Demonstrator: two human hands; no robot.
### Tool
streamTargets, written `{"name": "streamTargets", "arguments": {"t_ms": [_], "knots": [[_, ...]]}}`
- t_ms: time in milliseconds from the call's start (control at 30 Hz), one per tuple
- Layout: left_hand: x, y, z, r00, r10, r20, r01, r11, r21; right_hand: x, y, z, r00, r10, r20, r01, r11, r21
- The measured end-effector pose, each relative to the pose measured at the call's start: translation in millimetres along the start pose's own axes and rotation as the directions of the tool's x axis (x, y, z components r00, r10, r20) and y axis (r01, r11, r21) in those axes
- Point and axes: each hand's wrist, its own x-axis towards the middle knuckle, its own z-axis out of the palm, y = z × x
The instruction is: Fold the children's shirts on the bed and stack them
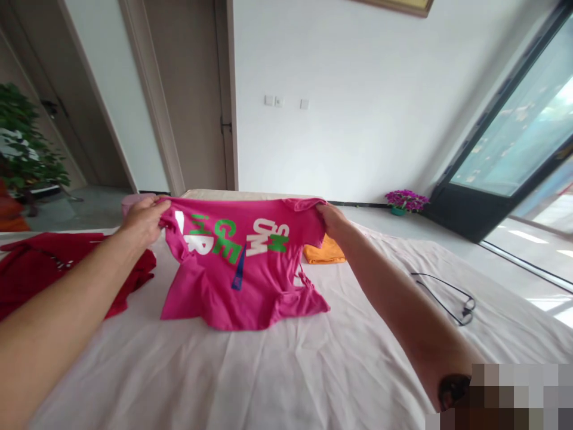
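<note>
A pink T-shirt [255, 280] with white, green and blue lettering is stretched between my two hands, its far edge raised and its near part resting on the pale bedsheet [233, 382]. My left hand [145, 218] grips the shirt's left end, fingers closed on the fabric. At the opposite end my right hand [330, 220] pinches the cloth near a sleeve. Behind the shirt's right side, partly covered by it, lies a folded orange cloth [326, 251]. Dark red clothing [40, 257] is heaped beyond my left forearm.
Black-framed glasses [465, 310] lie on the sheet to the right of my right forearm. Past the bed are a white wall [335, 143], a pot of purple flowers [405, 202], a glass door [496, 143] and a green plant [27, 143] at left.
</note>
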Motion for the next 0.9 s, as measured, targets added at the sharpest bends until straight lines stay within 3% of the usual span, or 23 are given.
{"name": "streamTargets", "arguments": {"t_ms": [67,133,200,233,267,333,400,467,567,667,800,900], "knots": [[14,34,7.0,0.993,0.101,-0.063,-0.101,0.995,0.01,23,-22,3,0.992,-0.029,-0.122,0.047,0.987,0.153],[19,69,5.1,0.945,0.318,-0.073,-0.313,0.947,0.078,36,-50,-1,0.98,-0.154,-0.122,0.178,0.959,0.218],[14,92,-7.2,0.851,0.525,0.02,-0.522,0.839,0.154,34,-72,-9,0.961,-0.261,-0.088,0.273,0.941,0.198],[8,95,-16.8,0.813,0.578,0.073,-0.581,0.795,0.174,26,-77,-13,0.956,-0.288,-0.064,0.295,0.94,0.17],[0,93,-28.2,0.802,0.584,0.125,-0.598,0.78,0.187,15,-78,-18,0.954,-0.299,-0.036,0.301,0.944,0.138],[-20,72,-53.4,0.854,0.478,0.204,-0.517,0.822,0.241,-16,-65,-27,0.958,-0.285,0.039,0.282,0.957,0.072],[-44,34,-77.3,0.921,0.277,0.275,-0.369,0.848,0.381,-52,-37,-34,0.967,-0.195,0.164,0.199,0.98,-0.003],[-68,-12,-95.5,0.921,0.065,0.385,-0.278,0.802,0.529,-88,-5,-41,0.964,-0.042,0.263,0.069,0.993,-0.097],[-99,-73,-111.3,0.826,-0.127,0.55,-0.325,0.69,0.646,-134,34,-51,0.918,0.164,0.362,-0.106,0.979,-0.175],[-121,-109,-121.5,0.747,-0.199,0.635,-0.393,0.638,0.662,-163,47,-63,0.859,0.245,0.45,-0.147,0.959,-0.242],[-135,-118,-140.4,0.679,-0.281,0.678,-0.432,0.593,0.679,-181,36,-81,0.759,0.353,0.548,-0.132,0.906,-0.402],[-141,-113,-157.2,0.58,-0.412,0.703,-0.458,0.548,0.7,-189,23,-89,0.605,0.481,0.635,-0.138,0.848,-0.511]]}}
